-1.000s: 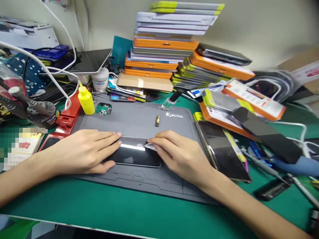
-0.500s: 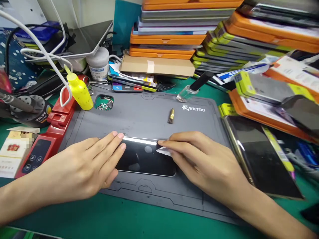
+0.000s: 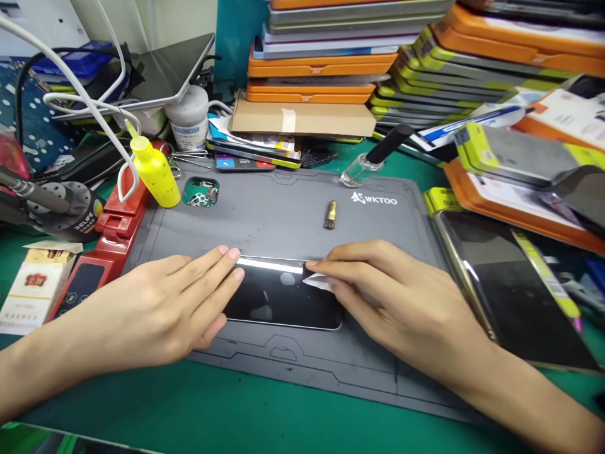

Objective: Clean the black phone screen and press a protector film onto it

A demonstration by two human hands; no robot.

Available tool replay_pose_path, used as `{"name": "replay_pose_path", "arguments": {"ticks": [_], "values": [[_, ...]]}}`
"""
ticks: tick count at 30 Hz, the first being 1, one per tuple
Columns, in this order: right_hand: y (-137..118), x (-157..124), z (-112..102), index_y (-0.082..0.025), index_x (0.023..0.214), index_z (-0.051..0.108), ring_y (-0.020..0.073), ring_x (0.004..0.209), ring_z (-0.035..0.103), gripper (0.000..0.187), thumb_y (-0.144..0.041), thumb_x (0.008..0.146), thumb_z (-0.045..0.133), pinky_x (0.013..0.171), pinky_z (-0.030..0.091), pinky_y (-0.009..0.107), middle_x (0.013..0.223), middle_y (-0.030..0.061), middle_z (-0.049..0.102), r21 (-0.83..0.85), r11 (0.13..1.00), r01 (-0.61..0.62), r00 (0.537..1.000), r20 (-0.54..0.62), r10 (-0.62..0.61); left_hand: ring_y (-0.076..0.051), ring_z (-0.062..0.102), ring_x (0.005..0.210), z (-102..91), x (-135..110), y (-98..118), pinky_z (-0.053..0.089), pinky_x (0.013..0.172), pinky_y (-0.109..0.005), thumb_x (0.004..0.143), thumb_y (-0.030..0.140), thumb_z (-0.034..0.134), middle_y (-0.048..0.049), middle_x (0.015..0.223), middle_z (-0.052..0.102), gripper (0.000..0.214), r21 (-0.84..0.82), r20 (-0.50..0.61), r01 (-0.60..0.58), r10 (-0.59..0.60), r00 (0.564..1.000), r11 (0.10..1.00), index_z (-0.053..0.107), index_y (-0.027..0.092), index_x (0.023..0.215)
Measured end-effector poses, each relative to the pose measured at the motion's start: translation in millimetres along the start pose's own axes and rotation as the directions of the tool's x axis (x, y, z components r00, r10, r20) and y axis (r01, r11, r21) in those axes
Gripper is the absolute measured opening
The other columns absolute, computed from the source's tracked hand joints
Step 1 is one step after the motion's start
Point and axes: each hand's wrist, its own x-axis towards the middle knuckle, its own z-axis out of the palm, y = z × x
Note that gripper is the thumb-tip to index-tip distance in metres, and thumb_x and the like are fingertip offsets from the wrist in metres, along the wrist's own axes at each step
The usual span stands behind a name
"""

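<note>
A black phone lies flat, screen up, on a grey work mat. My left hand rests flat over the phone's left end, fingers stretched out and together, pressing it down. My right hand lies over the phone's right end, with its fingers pressed on a small white wipe against the glass. A bright strip of light reflects along the phone's far edge.
On the mat: a yellow squeeze bottle, a small brass brush tip, a tray of screws. A second dark phone lies right. Stacked orange boxes stand behind; a red tool and soldering stand lie left.
The view has moved closer and lower. Both hands stay on the phone; the right hand's fingers and the wipe have shifted slightly along the screen.
</note>
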Motion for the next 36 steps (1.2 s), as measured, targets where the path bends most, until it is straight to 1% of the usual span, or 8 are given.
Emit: {"name": "replay_pose_path", "arguments": {"ticks": [6,10,12,19,22,26,31,36], "values": [[1,-2,1,-0.025,0.122,0.071,0.021,0.098,0.076,0.026,-0.009,0.104,0.061,0.082,0.063,0.036,0.112,0.0055,0.076,0.02,1.0,-0.022,1.0,-0.003,0.022,-0.031,0.069,0.139,-3.6,0,-12,0.064,0.114,-0.042,0.106,0.022,0.057,-0.0166,0.152,0.068,0.047,-0.173,0.014,0.042,-0.041,0.999,0.984,0.063,0.012,0.151],[1,-3,1,-0.025,0.121,0.07,0.0208,0.099,0.076,0.024,-0.009,0.105,0.061,0.084,0.063,0.035,0.112,0.0061,0.075,0.008,1.0,-0.014,1.0,-0.009,0.014,-0.03,0.071,0.136,-5.9,2,-12,0.067,0.108,-0.042,0.109,0.021,0.048,-0.0198,0.149,0.069,0.04,-0.077,0.041,-0.005,0.008,0.999,0.997,0.068,0.006,0.141],[1,-3,1,-0.025,0.121,0.07,0.0211,0.098,0.076,0.024,-0.01,0.105,0.061,0.083,0.063,0.036,0.111,0.0061,0.075,0.006,1.0,-0.016,1.0,-0.011,0.016,-0.031,0.069,0.138,-6.0,1,-10,0.067,0.108,-0.044,0.109,0.019,0.048,-0.0199,0.15,0.068,0.041,-0.05,0.052,-0.009,0.012,0.999,0.999,0.066,0.008,0.143],[0,-3,0,-0.028,0.122,0.07,0.0211,0.097,0.076,0.026,-0.01,0.105,0.06,0.082,0.063,0.037,0.111,0.005,0.077,0.009,1.0,-0.028,1.0,-0.006,0.028,-0.035,0.064,0.144,-2.5,-4,-4,0.061,0.116,-0.049,0.105,0.019,0.06,-0.0197,0.155,0.064,0.058,-0.195,0.031,0.054,-0.049,0.998,0.979,0.052,0.012,0.162],[0,-2,0,-0.028,0.123,0.069,0.0217,0.095,0.075,0.027,-0.01,0.105,0.06,0.08,0.063,0.038,0.11,0.0051,0.076,-0.004,1.0,-0.015,1.0,-0.002,0.015,-0.035,0.065,0.144,-2.4,-3,-4,0.064,0.113,-0.049,0.105,0.018,0.058,-0.0215,0.153,0.065,0.054,-0.148,0.031,0.028,-0.023,0.999,0.989,0.054,0.008,0.158],[0,-4,-1,-0.029,0.122,0.07,0.025,0.095,0.07,0.026,-0.012,0.104,0.063,0.081,0.06,0.042,0.107,0.0072,0.073,-0.059,0.998,-0.019,0.999,-0.042,0.017,-0.037,0.069,0.137,-2.6,0,-4,0.071,0.101,-0.047,0.106,0.018,0.053,-0.0259,0.148,0.066,0.045,0.011,0.036,-0.052,0.051,0.998,0.999,0.062,-0.003,0.145],[-1,-6,-2,-0.032,0.121,0.071,0.0256,0.088,0.064,0.027,-0.013,0.105,0.061,0.077,0.055,0.043,0.099,0.0065,0.069,-0.067,0.995,-0.068,0.994,-0.088,0.062,-0.034,0.072,0.133,-3.1,2,-4,0.072,0.099,-0.043,0.106,0.018,0.051,-0.0233,0.144,0.07,0.041,0.05,0.037,-0.066,0.064,0.997,0.997,0.065,-0.002,0.14],[0,-3,-2,-0.026,0.123,0.069,0.0224,0.086,0.066,0.028,-0.007,0.105,0.061,0.074,0.055,0.039,0.097,0.0055,0.071,-0.021,1.0,-0.004,0.998,-0.064,0.003,-0.035,0.072,0.133,-4.3,1,-4,0.072,0.098,-0.043,0.106,0.017,0.051,-0.0238,0.145,0.07,0.042,0.049,0.028,-0.066,0.065,0.997,0.997,0.064,-0.003,0.14]]}}
